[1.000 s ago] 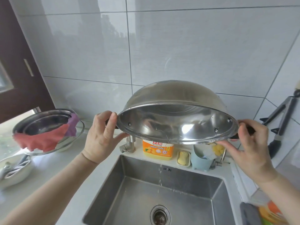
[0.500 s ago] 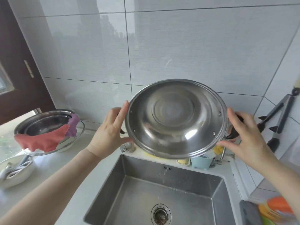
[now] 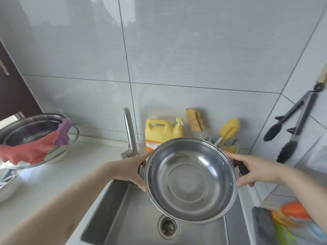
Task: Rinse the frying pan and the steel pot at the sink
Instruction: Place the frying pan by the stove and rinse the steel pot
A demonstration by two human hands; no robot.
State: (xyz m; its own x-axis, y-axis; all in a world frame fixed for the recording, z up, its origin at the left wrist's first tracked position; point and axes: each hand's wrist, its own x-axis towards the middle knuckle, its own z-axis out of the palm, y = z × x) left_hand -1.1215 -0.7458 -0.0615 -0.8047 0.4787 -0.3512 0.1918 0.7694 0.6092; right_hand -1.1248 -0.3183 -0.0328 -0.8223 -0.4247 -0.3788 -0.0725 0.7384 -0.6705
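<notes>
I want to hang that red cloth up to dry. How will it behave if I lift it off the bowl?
The red cloth is probably floppy: it sags over the steel bowl's rim in folds. Likely light, since the rim alone carries it. It may drag the purple cloth that it seems to touch.

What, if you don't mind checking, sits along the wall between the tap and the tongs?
In the head view, between the tap and the hanging tongs stand a yellow detergent jug and sponge brushes.

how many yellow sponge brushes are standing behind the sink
2: one sponge brush rises just right of the yellow soap jug, the other further right. The steel pot may hide more.
</notes>
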